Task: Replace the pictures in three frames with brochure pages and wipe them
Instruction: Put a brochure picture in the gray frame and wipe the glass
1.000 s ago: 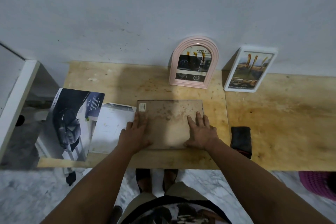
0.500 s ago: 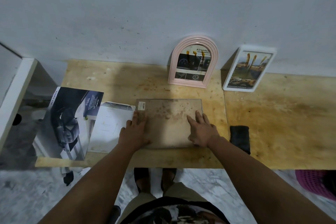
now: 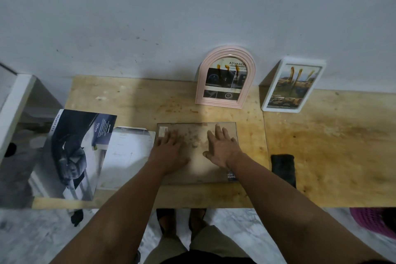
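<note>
I see a flat brown frame back (image 3: 196, 156) lying face down at the centre of the wooden table (image 3: 321, 156), near its front edge. Both hands rest on it, palms down. My left hand (image 3: 169, 152) lies on the panel's 9 o'clock side, fingers straight and flat, gripping nothing. My right hand (image 3: 222, 148) lies on the 3 o'clock side, fingers spread and straight, also flat on the board. A dark printed corner (image 3: 232, 176) shows at the panel's 5 o'clock corner, just below the right wrist.

At 9 o'clock from the panel, a white sheet (image 3: 126, 154) touches its edge, and further out an open brochure (image 3: 72, 152) overhangs the table's left end. At 12 o'clock, a pink arched frame (image 3: 226, 77) stands against the wall (image 3: 192, 17), holding a printed page. At 1 o'clock, a white rectangular frame (image 3: 293, 85) leans on the wall, likewise filled. At 3 o'clock, a black cloth (image 3: 282, 169) lies well apart from the right hand.
</note>
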